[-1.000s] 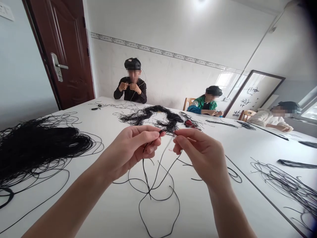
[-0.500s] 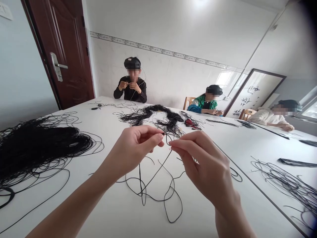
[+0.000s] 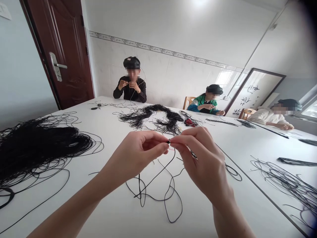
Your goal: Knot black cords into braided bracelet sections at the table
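Between my two hands, above the white table, a thin black cord (image 3: pixel 166 165) is pinched at a small dark knot or fold. My left hand (image 3: pixel 143 145) is closed, thumb and fingertips pressed on the cord. Against it, my right hand (image 3: pixel 203 158) pinches the same spot with thumb and forefinger, the fingertips of both hands nearly touching. From there the cord hangs down and lies in loose loops on the table below. Exactly how the cord is wound at the fingertips is too small to make out.
A large heap of black cords (image 3: pixel 37 145) covers the table's left. Ahead lie a cord bundle (image 3: pixel 158 114), red-handled scissors (image 3: pixel 189 122) and small dark scissors (image 3: pixel 96 107). More loose cords (image 3: pixel 284 181) lie at right, past a table seam (image 3: pixel 262 195). Three people sit across the table.
My hands have come together; the open loop of cord between them has closed up at the fingertips. My right fingers now meet the left ones. A co-worker in green has raised one hand.
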`<state>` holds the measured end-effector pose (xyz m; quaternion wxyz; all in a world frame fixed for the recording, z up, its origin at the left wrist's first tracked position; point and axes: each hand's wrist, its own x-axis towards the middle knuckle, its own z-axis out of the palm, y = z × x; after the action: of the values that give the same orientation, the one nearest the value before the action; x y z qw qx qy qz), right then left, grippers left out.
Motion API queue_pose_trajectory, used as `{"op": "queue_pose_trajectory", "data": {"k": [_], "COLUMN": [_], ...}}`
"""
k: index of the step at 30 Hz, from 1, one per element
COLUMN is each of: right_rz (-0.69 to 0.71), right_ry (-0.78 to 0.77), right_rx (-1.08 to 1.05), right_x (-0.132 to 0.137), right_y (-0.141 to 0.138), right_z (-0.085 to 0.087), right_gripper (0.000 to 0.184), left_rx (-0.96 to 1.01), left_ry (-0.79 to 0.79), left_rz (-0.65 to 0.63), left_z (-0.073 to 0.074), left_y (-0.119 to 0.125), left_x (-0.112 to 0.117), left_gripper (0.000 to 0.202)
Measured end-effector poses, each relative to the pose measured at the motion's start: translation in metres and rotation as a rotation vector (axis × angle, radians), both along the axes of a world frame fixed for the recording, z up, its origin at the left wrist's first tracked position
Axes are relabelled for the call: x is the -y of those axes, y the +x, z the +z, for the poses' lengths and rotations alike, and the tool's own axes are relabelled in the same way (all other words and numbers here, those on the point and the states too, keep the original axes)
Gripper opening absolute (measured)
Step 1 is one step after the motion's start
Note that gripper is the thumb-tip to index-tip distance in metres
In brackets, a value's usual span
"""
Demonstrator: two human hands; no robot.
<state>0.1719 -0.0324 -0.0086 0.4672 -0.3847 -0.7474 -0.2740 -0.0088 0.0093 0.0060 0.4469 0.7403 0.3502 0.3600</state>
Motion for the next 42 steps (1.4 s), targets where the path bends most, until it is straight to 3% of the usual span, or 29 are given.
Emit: {"op": "queue_pose_trajectory", "data": {"k": [18,20,25,31,33,36,39,42], "right_rz": [0.041,-0.005,-0.310,-0.100,-0.091,-0.066,-0.002,0.078], "right_ry": [-0.072,-0.063,0.011,-0.213,-0.202,-0.124,-0.067,-0.157], "right_rx": [-0.027,-0.033,-0.134,-0.027,0.001,-0.007,-0.101,-0.255], "right_x": [-0.005,-0.009,-0.010,0.010,0.013,0.012,0.008,0.001], "right_y": [0.001,0.006,0.014,-0.004,-0.006,-0.001,0.003,0.003], "right_z": [0.000,0.000,0.000,-0.002,-0.002,0.000,0.001,0.001], "right_gripper": [0.009,0.008,0.014,0.011,0.003,0.011,0.014,0.011], "left_rx": [0.022,0.017,0.017,0.018,0.003,-0.053,-0.108,-0.040], "left_ry": [0.046,0.045,0.057,0.100,0.125,0.145,0.103,0.015], "left_rz": [-0.059,-0.053,-0.003,-0.004,0.007,0.021,-0.103,-0.268], "left_z": [-0.005,-0.005,-0.002,-0.004,-0.005,-0.004,-0.002,0.002], "left_y": [0.003,0.003,0.002,0.000,0.000,0.000,-0.001,-0.002], "left_x": [-0.006,-0.006,-0.008,-0.008,-0.008,-0.007,-0.005,-0.005], "left_gripper": [0.017,0.017,0.018,0.019,0.020,0.021,0.020,0.017]}}
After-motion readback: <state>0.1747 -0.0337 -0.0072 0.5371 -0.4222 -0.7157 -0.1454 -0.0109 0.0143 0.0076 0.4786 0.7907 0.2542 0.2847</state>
